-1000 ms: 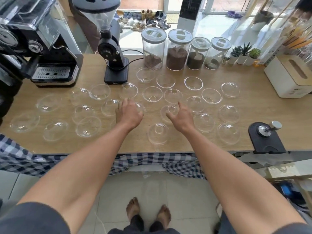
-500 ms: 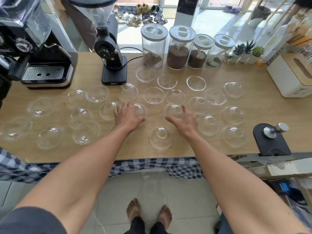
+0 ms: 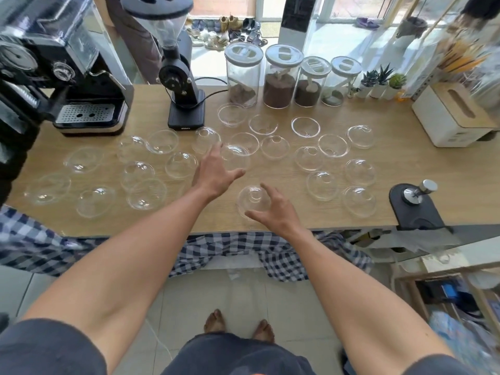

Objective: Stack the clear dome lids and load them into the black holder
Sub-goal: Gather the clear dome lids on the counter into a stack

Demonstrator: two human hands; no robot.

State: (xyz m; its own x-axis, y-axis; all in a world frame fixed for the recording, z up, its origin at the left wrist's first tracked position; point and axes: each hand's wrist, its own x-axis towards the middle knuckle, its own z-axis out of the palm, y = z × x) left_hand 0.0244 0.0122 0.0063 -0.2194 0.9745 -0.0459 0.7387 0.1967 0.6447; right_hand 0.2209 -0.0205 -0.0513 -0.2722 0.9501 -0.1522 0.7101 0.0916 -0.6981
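Observation:
Several clear dome lids (image 3: 359, 171) lie scattered over the wooden counter (image 3: 270, 174). My right hand (image 3: 273, 209) curls around a dome lid (image 3: 253, 197) near the front edge, thumb on its near side and fingers on its far right side; it looks like two lids nested together. My left hand (image 3: 215, 175) reaches further back, with index finger and thumb spanning another dome lid (image 3: 235, 156). I cannot pick out a lid holder for certain.
A black stand with a metal knob (image 3: 414, 207) sits at the counter's right front corner. An espresso machine (image 3: 81, 104) and grinder (image 3: 181, 85) stand back left, four lidded jars (image 3: 281, 77) at the back, and a white tissue box (image 3: 451, 115) far right.
My right hand has come back toward me with the lid it touched and now holds it over the front lid. My left hand has shifted right and closed around a lid.

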